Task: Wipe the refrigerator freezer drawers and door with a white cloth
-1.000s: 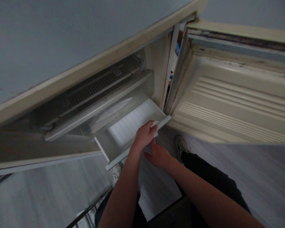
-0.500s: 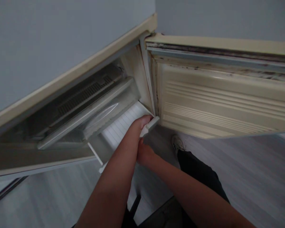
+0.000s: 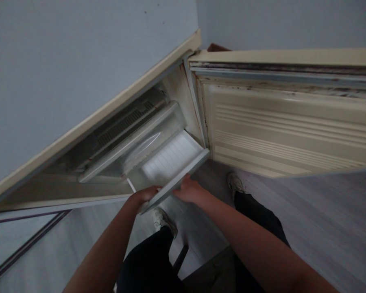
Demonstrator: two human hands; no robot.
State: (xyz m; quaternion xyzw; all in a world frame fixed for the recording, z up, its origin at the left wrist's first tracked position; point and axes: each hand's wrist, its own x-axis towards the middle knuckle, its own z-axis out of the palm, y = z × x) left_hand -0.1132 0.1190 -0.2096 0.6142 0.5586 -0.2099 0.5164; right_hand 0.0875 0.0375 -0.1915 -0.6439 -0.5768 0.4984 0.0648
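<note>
A white ribbed plastic drawer sticks partway out of an old cream refrigerator. My left hand grips the drawer's front edge near its left corner, fingers curled over the rim. Under the same front edge, nearer the middle, my right hand is closed on the rim, its fingers hidden beneath it. Both forearms reach up from the bottom of the view.
The fridge door stands wide open to the right, its stained seal along the top. A clear shelf and a vent grille sit above the drawer. Below are my dark trousers, pale shoes and a grey wood-look floor.
My left hand has moved from the drawer's right front corner to its left front corner. My right hand has come up to the front edge. The small white thing in my left hand is gone.
</note>
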